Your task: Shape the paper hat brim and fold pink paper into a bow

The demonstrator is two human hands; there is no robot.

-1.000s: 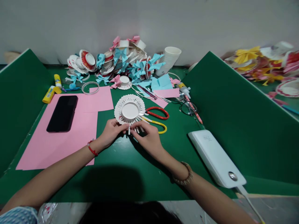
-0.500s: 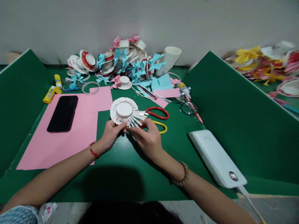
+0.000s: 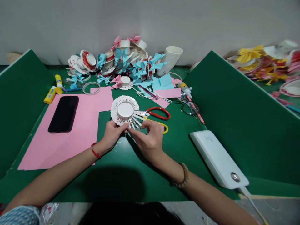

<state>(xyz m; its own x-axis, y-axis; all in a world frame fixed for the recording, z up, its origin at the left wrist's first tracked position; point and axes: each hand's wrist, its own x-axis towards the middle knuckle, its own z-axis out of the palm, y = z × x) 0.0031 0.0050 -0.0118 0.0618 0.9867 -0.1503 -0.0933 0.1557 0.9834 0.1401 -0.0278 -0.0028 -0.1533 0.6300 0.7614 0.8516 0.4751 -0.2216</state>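
Observation:
A white paper cup [image 3: 125,109], cut into strips around its round base, is held over the table. Most strips are folded into a scalloped ring, while several on the right stick out straight. My left hand [image 3: 113,135] is closed on the cup's near edge, thumb on top. At the loose strips, my right hand [image 3: 151,137] is closed on the same cup, one fingertip meeting the left thumb; its exact grip on a strip is partly hidden. Scissors [image 3: 159,113] with one red and one yellow handle lie just behind my right hand, blades covered by the strips.
Pink paper [image 3: 77,147] with a black phone [image 3: 63,114] lies left. Glue sticks [image 3: 50,95] stand beyond. Cup hats with bows [image 3: 122,59] and stacked cups [image 3: 172,59] line the back. Eyeglasses [image 3: 190,108] and a power bank [image 3: 219,159] lie right, between green partitions [image 3: 246,125].
My right hand has shifted slightly, its fingers a little further apart and lower along the strips. The left hand keeps its hold on the paper cup.

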